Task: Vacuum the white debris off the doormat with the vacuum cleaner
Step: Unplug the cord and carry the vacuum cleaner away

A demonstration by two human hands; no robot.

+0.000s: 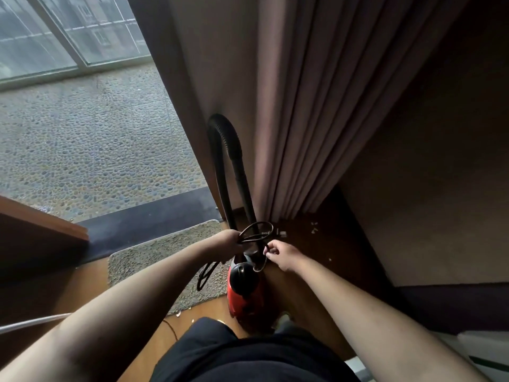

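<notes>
Above the red vacuum cleaner [243, 288], left hand [225, 241] grips looped cord [254, 232]; right hand [279, 255] pinches it.

our left hand [227, 242] grips a bundle of black cord [257, 232], looped just beyond our knuckles. our right hand [282, 255] pinches a strand of the same cord beside it. below both hands stands the red vacuum cleaner [243, 290], its black hose [223, 139] arching up ahead. the doormat [143, 257] lies under our left hand, and white debris [314, 230] dots the floor beyond our right hand.
</notes>
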